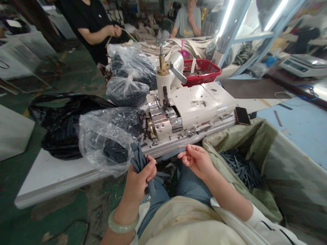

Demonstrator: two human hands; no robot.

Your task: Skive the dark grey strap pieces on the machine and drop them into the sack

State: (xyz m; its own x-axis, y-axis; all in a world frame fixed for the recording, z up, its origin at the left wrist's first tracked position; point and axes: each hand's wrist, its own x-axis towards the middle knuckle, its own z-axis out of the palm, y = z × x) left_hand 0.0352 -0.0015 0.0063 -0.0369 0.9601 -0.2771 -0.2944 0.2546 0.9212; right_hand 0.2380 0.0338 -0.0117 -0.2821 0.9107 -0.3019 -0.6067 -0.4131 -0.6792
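Observation:
A bunch of dark grey-blue flat strips [138, 157] sits in my left hand [140, 180], fingers closed round it. A few strip ends hang below the fist. My right hand [198, 161] pinches a single similar strip [180, 149] between thumb and fingertips, close to the table's front edge. Just beyond both hands stands a cream machine [201, 105] that looks like a skiving machine, with dark scraps around its metal head. Left of it, an open clear plastic bag [97, 132] holds more dark strips, right beside my left hand.
A green woven sack [212, 143] with many dark strips stands at my right. A phone [242, 116] lies by the machine. Behind are a red basket [216, 69] and tied plastic bags [127, 90]; a black bag [58, 143] lies left. Two people are across the table.

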